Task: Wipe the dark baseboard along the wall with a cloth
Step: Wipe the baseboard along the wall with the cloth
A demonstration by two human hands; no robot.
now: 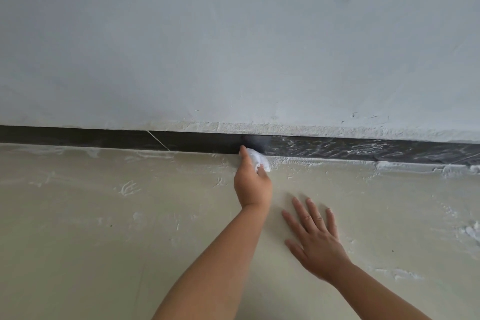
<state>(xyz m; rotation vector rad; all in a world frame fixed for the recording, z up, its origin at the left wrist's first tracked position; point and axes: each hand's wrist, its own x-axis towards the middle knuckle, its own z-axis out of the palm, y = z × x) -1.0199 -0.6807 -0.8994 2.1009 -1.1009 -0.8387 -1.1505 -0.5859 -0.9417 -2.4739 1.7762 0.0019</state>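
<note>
A dark baseboard [197, 141] runs across the view where the pale wall meets the floor. Left of my hand it looks clean and black; to the right it is streaked with white dust. My left hand [252, 182] grips a small white cloth [257, 158] and holds it against the foot of the baseboard, forefinger stretched out to the board. My right hand [315, 235] lies flat on the floor with fingers spread, nearer to me and a little to the right.
The cream floor [104, 228] carries white plaster smears and dust, thickest along the baseboard at the right [415, 166]. The grey-white wall [233, 47] fills the upper half. A thin white seam [158, 140] crosses the baseboard at the left.
</note>
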